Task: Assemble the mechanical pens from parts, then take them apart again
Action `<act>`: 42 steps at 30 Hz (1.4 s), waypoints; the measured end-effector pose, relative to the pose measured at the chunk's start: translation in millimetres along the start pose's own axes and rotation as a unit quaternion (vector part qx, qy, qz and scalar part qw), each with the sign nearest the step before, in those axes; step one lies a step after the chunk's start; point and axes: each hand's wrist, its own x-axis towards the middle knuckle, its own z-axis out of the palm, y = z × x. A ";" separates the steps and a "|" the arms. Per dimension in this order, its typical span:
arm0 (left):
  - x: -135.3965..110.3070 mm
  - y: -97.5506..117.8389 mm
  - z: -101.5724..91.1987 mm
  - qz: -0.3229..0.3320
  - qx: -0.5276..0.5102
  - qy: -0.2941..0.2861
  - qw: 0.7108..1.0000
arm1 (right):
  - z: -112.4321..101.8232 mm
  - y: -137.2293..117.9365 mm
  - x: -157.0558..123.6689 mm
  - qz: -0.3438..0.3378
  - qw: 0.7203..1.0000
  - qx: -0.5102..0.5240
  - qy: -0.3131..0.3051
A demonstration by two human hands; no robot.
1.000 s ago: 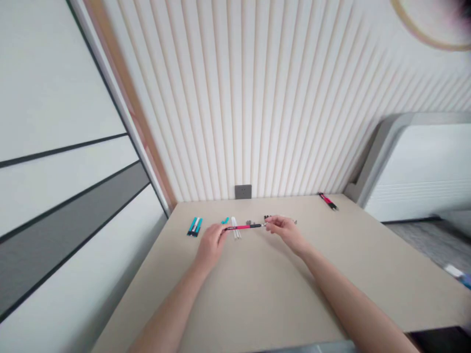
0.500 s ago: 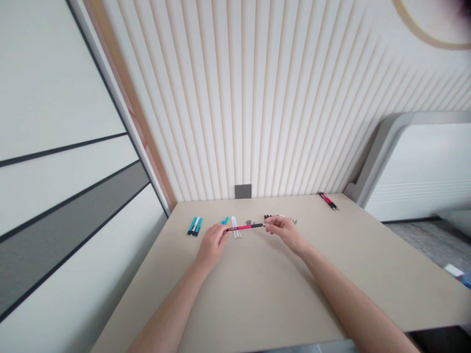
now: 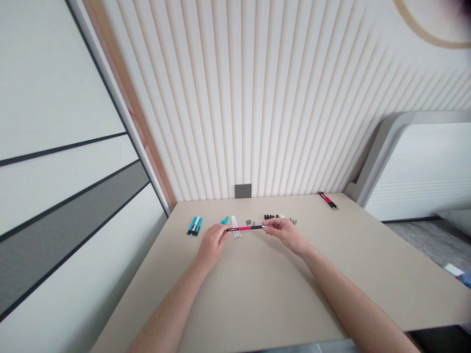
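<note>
A red and black pen [image 3: 245,228] is held level above the table, between my two hands. My left hand [image 3: 212,242] is closed around its left end. At the other end, the fingers of my right hand [image 3: 283,230] pinch the pen's tip, and a small pale bit shows there. Behind the pen lie several thin white refills [image 3: 235,224], with blue pen parts [image 3: 224,220] partly hidden by my left hand. Small grey springs [image 3: 248,222] sit behind the pen's right half. A row of short black parts [image 3: 271,216] lies just beyond my right hand.
Blue, white and black pen barrels [image 3: 195,226] lie at the left of the beige table [image 3: 250,294]. Red and black pens [image 3: 328,200] rest at the back right. More small grey pieces [image 3: 293,221] lie beyond my right hand. A ribbed wall with a socket [image 3: 243,190] borders the back.
My right-hand fingers have shifted slightly and closed in on the pen's tip, uncovering more of the black parts behind. My left hand keeps its hold almost unmoved.
</note>
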 end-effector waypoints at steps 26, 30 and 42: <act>-0.3 1.4 1.3 -0.018 0.001 -0.006 1.000 | 3.5 -6.6 -5.0 -0.065 0.986 -0.151 0.003; -0.5 0.9 2.1 -0.010 0.003 -0.009 1.000 | 3.8 -3.8 -5.1 -0.057 0.985 -0.161 0.002; -0.6 0.6 2.4 -0.011 -0.002 0.004 1.000 | 3.8 -2.9 -4.7 -0.082 0.981 -0.173 0.015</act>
